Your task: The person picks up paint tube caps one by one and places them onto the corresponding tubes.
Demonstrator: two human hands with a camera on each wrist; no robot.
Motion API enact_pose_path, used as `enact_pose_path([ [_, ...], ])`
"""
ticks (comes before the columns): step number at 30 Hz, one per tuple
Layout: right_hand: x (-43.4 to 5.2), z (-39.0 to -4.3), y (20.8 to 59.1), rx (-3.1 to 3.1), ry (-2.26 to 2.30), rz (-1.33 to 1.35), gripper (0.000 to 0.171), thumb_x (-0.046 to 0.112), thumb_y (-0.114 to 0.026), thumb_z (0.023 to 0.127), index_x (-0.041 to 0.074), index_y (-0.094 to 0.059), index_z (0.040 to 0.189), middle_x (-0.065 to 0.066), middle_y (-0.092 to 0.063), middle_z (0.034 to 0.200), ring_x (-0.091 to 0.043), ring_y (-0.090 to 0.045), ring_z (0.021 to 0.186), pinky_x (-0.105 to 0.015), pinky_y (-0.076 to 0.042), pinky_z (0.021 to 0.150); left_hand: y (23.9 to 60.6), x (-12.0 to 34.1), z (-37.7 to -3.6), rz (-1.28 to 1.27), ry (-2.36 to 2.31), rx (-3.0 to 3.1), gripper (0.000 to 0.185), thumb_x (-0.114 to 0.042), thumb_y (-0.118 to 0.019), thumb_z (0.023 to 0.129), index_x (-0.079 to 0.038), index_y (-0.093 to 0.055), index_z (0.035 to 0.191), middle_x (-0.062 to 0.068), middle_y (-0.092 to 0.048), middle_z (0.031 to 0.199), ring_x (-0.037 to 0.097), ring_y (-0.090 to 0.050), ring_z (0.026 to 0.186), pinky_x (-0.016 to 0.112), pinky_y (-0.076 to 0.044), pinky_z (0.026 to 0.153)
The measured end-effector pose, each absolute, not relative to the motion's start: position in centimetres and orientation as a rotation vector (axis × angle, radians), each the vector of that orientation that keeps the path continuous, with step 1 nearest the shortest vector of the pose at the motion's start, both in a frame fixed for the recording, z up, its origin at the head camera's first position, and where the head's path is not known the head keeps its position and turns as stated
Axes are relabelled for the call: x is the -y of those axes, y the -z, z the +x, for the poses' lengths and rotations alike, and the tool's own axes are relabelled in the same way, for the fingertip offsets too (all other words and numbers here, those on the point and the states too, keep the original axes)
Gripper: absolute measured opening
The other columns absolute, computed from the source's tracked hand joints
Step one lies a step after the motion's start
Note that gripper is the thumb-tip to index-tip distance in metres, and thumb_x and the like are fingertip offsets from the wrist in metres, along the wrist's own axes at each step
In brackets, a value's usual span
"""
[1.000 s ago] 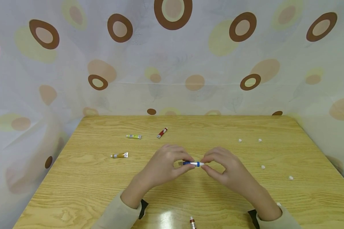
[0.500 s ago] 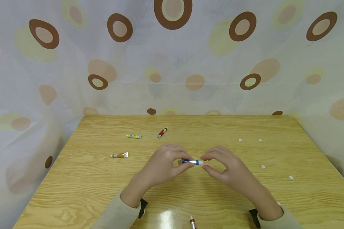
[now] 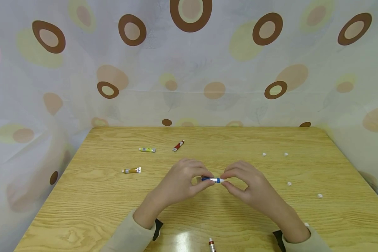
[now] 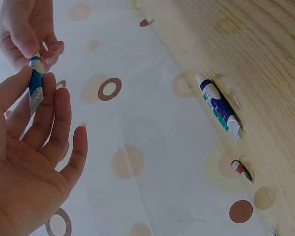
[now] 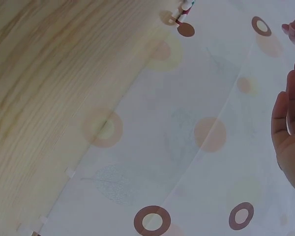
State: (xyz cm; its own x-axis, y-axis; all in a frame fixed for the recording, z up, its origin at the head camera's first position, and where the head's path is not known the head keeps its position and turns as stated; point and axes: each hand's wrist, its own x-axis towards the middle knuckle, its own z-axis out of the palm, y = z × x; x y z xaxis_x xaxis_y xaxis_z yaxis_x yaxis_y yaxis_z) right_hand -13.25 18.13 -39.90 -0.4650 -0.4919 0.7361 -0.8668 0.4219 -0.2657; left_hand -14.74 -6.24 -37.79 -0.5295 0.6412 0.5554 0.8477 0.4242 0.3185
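Observation:
Between the thumb and fingers of my left hand (image 3: 182, 183) is a small blue paint tube (image 3: 214, 180), lying roughly level above the table with its white cap (image 3: 222, 180) facing right. My right hand (image 3: 250, 185) pinches that cap between thumb and fingertips. In the left wrist view the blue tube (image 4: 36, 81) slants between both hands, its crimped end near my left palm. The right wrist view catches only part of my right hand (image 5: 291, 128) at its edge, and the tube is hidden there.
On the wooden table (image 3: 97, 206), a yellow-green tube (image 3: 147, 149), a red tube (image 3: 178, 145) and an ochre tube (image 3: 132, 170) lie at the left. A brown-red tube (image 3: 211, 245) is at the front edge. Several loose white caps (image 3: 289, 183) are scattered at right. A patterned curtain (image 3: 189, 70) stands behind.
Half a second ago my right fingertips were spread slightly off the cap; now they pinch it again, as they did a second ago. My left hand has stayed nearly still.

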Motion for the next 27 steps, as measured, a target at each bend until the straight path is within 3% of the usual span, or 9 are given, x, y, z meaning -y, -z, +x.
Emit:
enact_pose_path([
  [7, -17.99, -13.25, 39.91, 2.11, -0.845, 1.129, 0.014, 0.027, -0.069, 0.101, 0.014, -0.074, 0.097, 0.003, -0.073, 0.095, -0.014, -0.066, 0.089, -0.013, -0.049, 0.093, 37.82, 6.22, -14.72, -1.272, 0.773, 2.326, 0.015, -0.027, -0.081, 0.09, -0.014, -0.082, 0.098, -0.006, -0.078, 0.089, 0.005, -0.067, 0.077, 0.027, -0.055, 0.082],
  [11, -17.91, -13.13, 39.88, 2.142, -0.835, 1.089, 0.004, 0.018, -0.076, 0.095, 0.014, -0.074, 0.094, 0.005, -0.073, 0.092, -0.012, -0.065, 0.085, -0.012, -0.05, 0.088, 37.78, 6.17, -14.61, -1.25, 0.66, 2.313, 0.02, -0.03, -0.082, 0.088, -0.015, -0.082, 0.101, -0.007, -0.079, 0.091, 0.006, -0.07, 0.08, 0.028, -0.055, 0.085],
  [19, -17.66, -12.8, 39.77, 2.214, -0.88, 1.021, 0.013, 0.005, -0.08, 0.087, 0.015, -0.072, 0.09, 0.007, -0.07, 0.091, -0.007, -0.062, 0.083, -0.014, -0.05, 0.082, 38.18, 6.01, -14.61, -1.213, 0.459, 2.199, 0.02, -0.033, -0.087, 0.081, -0.02, -0.082, 0.096, -0.009, -0.08, 0.091, 0.007, -0.073, 0.086, 0.028, -0.056, 0.088],
  [27, -17.44, -12.63, 39.78, 2.228, -0.919, 1.02, 0.02, -0.002, -0.081, 0.082, 0.017, -0.073, 0.085, 0.007, -0.07, 0.09, -0.009, -0.064, 0.085, -0.013, -0.052, 0.084, 38.08, 5.9, -14.57, -1.175, 0.383, 2.115, 0.013, -0.032, -0.091, 0.079, -0.024, -0.084, 0.088, -0.01, -0.076, 0.09, 0.009, -0.071, 0.089, 0.028, -0.056, 0.089],
])
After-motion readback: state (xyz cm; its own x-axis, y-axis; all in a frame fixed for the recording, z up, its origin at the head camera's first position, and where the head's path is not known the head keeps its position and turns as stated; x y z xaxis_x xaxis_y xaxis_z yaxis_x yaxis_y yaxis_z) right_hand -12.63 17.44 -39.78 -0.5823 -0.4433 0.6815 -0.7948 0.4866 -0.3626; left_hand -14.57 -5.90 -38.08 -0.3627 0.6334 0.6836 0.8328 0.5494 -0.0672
